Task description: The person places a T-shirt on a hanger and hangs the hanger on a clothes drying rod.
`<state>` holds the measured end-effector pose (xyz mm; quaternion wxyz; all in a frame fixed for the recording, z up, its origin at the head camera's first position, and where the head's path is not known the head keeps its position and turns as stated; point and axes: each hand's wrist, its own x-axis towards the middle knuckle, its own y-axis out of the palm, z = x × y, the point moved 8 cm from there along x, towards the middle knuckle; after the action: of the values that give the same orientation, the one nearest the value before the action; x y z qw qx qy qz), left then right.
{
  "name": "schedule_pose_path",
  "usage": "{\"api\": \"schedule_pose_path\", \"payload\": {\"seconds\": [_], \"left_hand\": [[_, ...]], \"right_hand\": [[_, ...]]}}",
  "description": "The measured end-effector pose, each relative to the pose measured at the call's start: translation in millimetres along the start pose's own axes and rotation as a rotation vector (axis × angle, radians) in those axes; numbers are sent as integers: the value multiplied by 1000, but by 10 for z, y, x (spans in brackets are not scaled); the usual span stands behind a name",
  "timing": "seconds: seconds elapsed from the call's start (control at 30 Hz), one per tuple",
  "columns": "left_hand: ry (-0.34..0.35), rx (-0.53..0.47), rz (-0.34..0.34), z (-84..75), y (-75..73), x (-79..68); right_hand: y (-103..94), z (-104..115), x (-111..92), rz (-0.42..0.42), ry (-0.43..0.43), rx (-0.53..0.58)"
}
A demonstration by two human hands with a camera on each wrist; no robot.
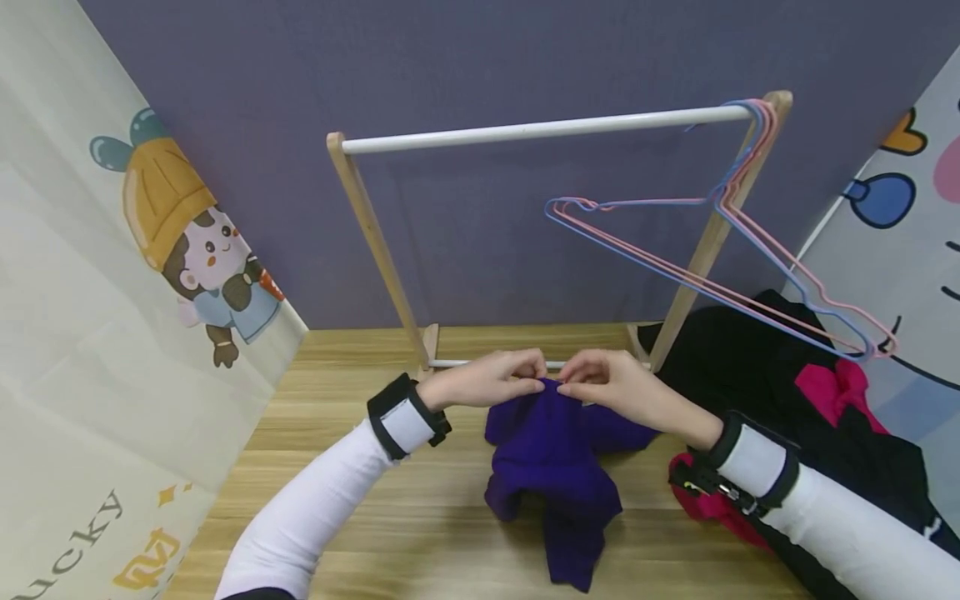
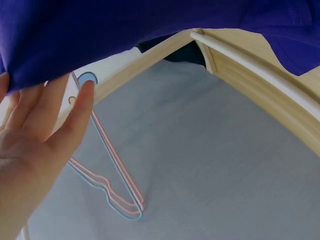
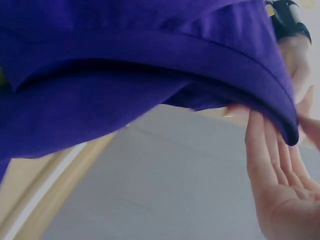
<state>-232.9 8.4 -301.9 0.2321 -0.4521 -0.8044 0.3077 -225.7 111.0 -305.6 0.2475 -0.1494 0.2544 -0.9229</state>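
Note:
Both hands hold the top edge of a purple garment (image 1: pixel 555 467), which hangs down in folds close over the wooden table. My left hand (image 1: pixel 491 377) pinches the cloth between thumb and fingers. A short way to its right, my right hand (image 1: pixel 626 387) pinches the same edge. The left wrist view has the purple cloth (image 2: pixel 100 35) draped over the fingertips of the left hand (image 2: pixel 35 140). In the right wrist view, the garment's band-like seamed edge (image 3: pixel 225 55) meets the thumb and long fingers of the right hand (image 3: pixel 285 190).
Behind the hands stands a wooden rack with a white rail (image 1: pixel 540 131). Several pink and blue hangers (image 1: pixel 637 258) hang at its right end. Black clothing (image 1: pixel 847 467) with red pieces (image 1: pixel 840 387) lies heaped at the right, on the wooden tabletop (image 1: pixel 360 517).

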Motion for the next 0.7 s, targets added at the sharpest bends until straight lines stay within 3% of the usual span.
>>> {"api": "schedule_pose_path", "payload": {"seconds": [0.17,0.47,0.7], "left_hand": [[52,2,-83,-66,-93,-29],[87,58,-132,-215,-256,-99],[123,93,-246,-356,-539,-222]], "right_hand": [[148,-204,-20,110,21,130],[415,-478,-99,254,-30,61],[598,-666,-228,316,-47,26]]}}
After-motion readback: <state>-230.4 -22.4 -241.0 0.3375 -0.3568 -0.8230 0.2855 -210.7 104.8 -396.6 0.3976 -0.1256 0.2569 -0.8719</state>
